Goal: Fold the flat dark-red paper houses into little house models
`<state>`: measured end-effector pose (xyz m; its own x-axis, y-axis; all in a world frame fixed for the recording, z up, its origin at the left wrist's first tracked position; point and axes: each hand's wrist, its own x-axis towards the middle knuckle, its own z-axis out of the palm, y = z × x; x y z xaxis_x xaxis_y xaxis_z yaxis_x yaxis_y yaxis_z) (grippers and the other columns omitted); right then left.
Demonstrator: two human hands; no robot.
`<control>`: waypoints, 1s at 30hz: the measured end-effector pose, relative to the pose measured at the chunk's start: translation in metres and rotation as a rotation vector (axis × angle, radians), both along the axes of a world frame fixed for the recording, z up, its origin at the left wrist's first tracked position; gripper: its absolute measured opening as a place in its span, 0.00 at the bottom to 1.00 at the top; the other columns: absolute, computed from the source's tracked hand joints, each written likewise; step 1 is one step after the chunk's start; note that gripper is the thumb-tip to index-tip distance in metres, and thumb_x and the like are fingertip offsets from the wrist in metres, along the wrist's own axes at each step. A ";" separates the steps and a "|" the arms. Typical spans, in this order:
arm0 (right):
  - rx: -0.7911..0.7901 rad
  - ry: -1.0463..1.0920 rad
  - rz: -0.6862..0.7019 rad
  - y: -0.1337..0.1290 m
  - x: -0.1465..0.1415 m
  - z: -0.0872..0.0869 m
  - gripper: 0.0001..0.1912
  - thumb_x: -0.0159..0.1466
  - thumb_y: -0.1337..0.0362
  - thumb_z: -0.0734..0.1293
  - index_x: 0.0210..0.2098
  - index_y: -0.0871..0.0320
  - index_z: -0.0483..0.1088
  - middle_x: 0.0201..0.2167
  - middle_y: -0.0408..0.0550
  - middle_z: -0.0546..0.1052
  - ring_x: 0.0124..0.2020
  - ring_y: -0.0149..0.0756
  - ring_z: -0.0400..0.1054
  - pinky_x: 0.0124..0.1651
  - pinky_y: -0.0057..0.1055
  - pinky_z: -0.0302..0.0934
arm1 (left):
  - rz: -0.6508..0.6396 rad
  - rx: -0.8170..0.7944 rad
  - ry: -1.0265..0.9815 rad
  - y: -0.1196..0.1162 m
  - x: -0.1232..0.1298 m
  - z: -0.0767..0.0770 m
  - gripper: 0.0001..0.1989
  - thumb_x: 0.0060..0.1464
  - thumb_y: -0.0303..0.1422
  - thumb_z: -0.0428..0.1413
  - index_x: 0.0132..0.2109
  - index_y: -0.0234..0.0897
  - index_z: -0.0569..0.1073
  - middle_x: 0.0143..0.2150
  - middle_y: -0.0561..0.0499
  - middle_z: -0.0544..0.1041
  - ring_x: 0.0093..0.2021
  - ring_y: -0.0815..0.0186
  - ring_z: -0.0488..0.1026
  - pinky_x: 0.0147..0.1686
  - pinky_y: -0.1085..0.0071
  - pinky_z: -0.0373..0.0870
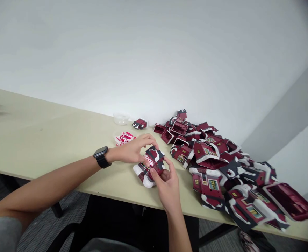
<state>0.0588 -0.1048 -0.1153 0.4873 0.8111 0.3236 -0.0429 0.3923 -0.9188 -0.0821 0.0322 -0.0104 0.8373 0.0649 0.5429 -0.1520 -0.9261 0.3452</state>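
A small dark red house model (157, 160) with a black and white roof is held between both hands above the table's front part. My left hand (133, 149), with a black watch on the wrist, grips its left side, the thumb on a red and white striped piece (149, 160) at the roof. My right hand (168, 182) closes on the house's right side, thumb in front. Red and white pieces (124, 138) lie behind my left hand. One more house (140, 124) lies near the wall.
A large heap of dark red houses (211, 154) covers the table's right side, some showing hollow undersides. A clear bowl (121, 118) stands by the wall. The pale table (51, 140) extends left, with a blurred shape at its far left edge.
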 end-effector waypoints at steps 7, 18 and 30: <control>0.000 -0.163 0.010 0.000 -0.005 -0.002 0.38 0.58 0.53 0.76 0.63 0.56 0.61 0.39 0.49 0.82 0.38 0.42 0.77 0.42 0.35 0.71 | 0.239 -0.076 -0.144 -0.018 0.034 -0.028 0.26 0.73 0.46 0.41 0.35 0.34 0.73 0.33 0.48 0.75 0.36 0.64 0.70 0.41 0.66 0.65; -0.041 -0.424 -0.101 -0.002 -0.004 -0.001 0.28 0.62 0.57 0.71 0.59 0.52 0.63 0.38 0.45 0.80 0.33 0.38 0.74 0.36 0.31 0.68 | 0.304 0.065 -0.265 -0.029 0.037 -0.040 0.23 0.74 0.40 0.41 0.30 0.37 0.65 0.29 0.51 0.68 0.33 0.64 0.63 0.37 0.65 0.59; -0.034 -0.363 0.088 -0.008 -0.006 -0.006 0.43 0.65 0.50 0.70 0.71 0.44 0.45 0.65 0.55 0.68 0.59 0.46 0.70 0.58 0.45 0.68 | 0.502 0.386 -0.107 -0.037 0.006 -0.031 0.08 0.62 0.37 0.57 0.41 0.36 0.70 0.41 0.46 0.74 0.42 0.60 0.69 0.44 0.64 0.65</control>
